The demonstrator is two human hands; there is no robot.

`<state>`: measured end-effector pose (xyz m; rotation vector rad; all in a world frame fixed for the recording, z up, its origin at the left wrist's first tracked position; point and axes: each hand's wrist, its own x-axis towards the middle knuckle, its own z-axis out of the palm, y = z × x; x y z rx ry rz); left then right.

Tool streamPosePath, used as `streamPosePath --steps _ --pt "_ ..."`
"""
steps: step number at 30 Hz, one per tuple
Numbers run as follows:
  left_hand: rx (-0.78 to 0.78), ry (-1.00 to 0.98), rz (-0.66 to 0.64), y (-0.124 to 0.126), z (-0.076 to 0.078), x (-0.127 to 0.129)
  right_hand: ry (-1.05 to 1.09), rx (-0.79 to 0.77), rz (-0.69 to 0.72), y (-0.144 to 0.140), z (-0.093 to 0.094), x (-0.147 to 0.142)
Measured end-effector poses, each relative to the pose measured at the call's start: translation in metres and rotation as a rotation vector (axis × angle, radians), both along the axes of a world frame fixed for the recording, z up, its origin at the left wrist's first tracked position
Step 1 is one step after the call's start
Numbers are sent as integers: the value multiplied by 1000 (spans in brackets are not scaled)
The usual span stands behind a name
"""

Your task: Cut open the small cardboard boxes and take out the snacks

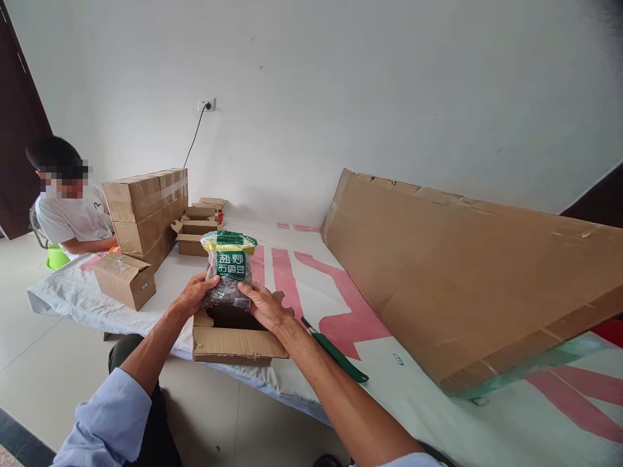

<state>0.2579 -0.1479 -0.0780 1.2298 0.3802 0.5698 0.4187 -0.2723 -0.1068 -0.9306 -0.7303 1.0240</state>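
Hands, left hand (197,295) and right hand (263,306), clasp snack bag (228,269) with green label over open carton (233,340).

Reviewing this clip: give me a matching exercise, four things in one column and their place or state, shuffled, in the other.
Things:
1. snack bag
2. open carton
3. green-handled tool
4. large flat cardboard

Places or states:
A. lying on the sheet just right of the right forearm
B. held upright between both hands
C. leaning across the right side of the table
D. flaps open, at the table's near edge under the hands

Pairs: 1-B, 2-D, 3-A, 4-C. The left hand and right hand grip the bag's lower sides.
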Motion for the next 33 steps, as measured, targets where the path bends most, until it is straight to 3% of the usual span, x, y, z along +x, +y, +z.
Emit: streamPosePath --steps 20,26,33 --pt "25 31 10 -3 0 2 0 55 42 -8 7 -8" --pt "8 -17 7 -7 5 -1 -37 -2 61 -13 1 -4" --pt "39 -100 -38 -15 10 -1 -90 -36 -154 -18 4 -10"
